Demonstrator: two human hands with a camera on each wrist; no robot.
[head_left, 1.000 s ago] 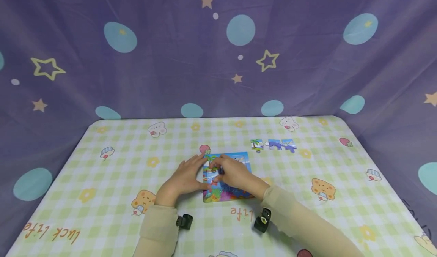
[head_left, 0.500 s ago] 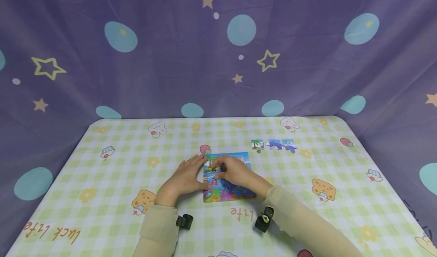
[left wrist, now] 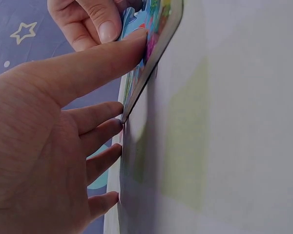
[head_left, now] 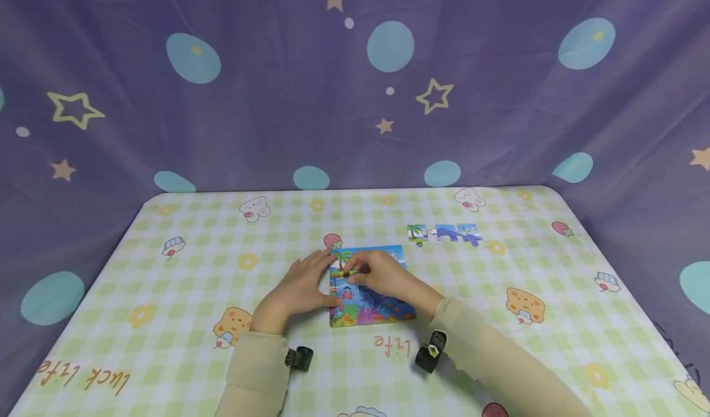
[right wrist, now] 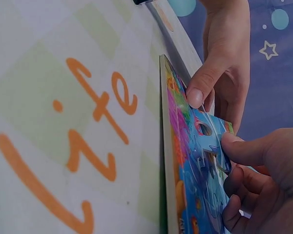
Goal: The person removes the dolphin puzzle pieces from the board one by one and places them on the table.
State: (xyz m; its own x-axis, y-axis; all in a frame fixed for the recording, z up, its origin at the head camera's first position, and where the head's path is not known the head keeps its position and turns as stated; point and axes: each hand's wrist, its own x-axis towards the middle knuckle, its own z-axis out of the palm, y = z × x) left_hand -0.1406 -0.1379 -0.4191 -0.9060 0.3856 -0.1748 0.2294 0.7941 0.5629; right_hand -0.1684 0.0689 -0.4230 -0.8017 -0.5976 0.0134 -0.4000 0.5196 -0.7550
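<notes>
A jigsaw puzzle board [head_left: 368,315] with a bright undersea picture lies flat at the middle of the table. My left hand [head_left: 299,287] rests along its left edge, thumb on the lower left part and fingers spread straight. In the left wrist view, the left thumb [left wrist: 97,66] touches the picture face. Over the upper middle of the board, my right hand [head_left: 385,275] pinches a blue puzzle piece [right wrist: 212,124] between thumb and fingers. That piece stands tilted up from the board in the right wrist view. The right hand hides much of the board's upper right.
Behind the board to the right lie a palm-tree puzzle piece [head_left: 417,233] and joined dolphin pieces [head_left: 457,234]. A checked cloth [head_left: 183,306] covers the table. A starry purple curtain [head_left: 249,97] hangs behind. Dark wrist devices [head_left: 431,352] sit at both sleeves.
My right thumb and fingers have drawn closer together and shifted slightly on the board. The left hand and the loose pieces hold their places.
</notes>
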